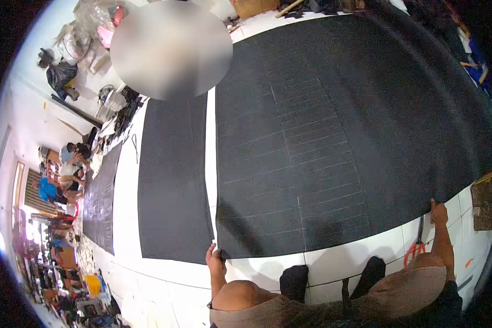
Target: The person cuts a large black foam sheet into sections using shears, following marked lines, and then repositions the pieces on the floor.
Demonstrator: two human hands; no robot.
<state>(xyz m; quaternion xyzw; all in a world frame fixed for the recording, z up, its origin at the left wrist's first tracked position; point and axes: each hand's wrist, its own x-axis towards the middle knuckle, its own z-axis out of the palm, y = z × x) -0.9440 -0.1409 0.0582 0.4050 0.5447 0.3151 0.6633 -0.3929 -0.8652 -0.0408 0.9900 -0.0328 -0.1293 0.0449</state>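
A large black sheet (333,153), marked with pale chalk-like lines, lies spread over the white tiled floor in front of me. My left hand (217,261) is at its near left corner, fingers closed on the edge. Far to the right, my right hand (438,213) grips the near edge of the same sheet; its fingertips are partly hidden. A narrower black strip (172,180) lies to the left, parted from the sheet by a thin band of white floor. Below my right hand are scissors with red handles (414,252), partly behind my forearm.
Another dark sheet (101,202) lies farther left, with people (52,189) crouching beyond it. Scraps (127,112) and bags (63,76) line the wall. A brown block (484,205) stands at right. My feet (294,283) are close to the sheet.
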